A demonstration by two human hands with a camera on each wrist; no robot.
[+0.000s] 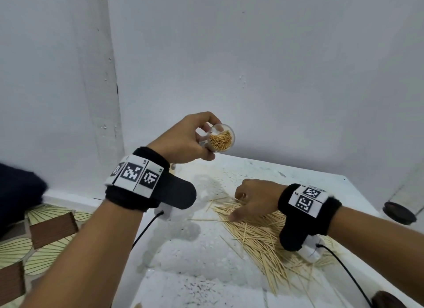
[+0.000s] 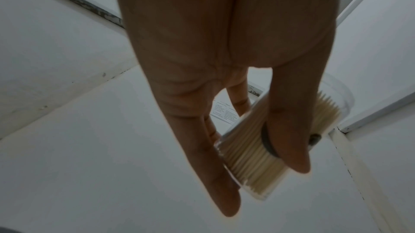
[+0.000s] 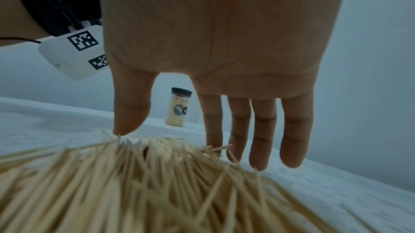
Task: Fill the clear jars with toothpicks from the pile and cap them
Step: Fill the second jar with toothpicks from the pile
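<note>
White walls [image 1: 275,67] behind; white speckled table [image 1: 183,257] below, patterned floor [image 1: 34,245] off its left edge. Spread over the table's right half: pile of toothpicks [image 1: 263,236], loose and crisscrossed. Left hand [image 1: 183,140] raised above the table's far edge, thumb and fingers curled around a clear jar [image 1: 220,138], uncapped, tilted with its mouth toward the camera, packed nearly full of toothpicks; seen in the left wrist view lying between thumb and fingertips [image 2: 226,199]. Right hand [image 1: 254,200] lowered onto the pile's far end, fingers straight and spread, grasping nothing, thumb and fingertips [image 3: 258,162] touching the sticks. Capped jar [image 3: 179,107] of toothpicks stood upright on the table beyond the pile, well apart from the right hand, dark lid on. Two dark round lids [image 1: 399,212] near the table's right side, another partly cut off at the lower edge
</note>
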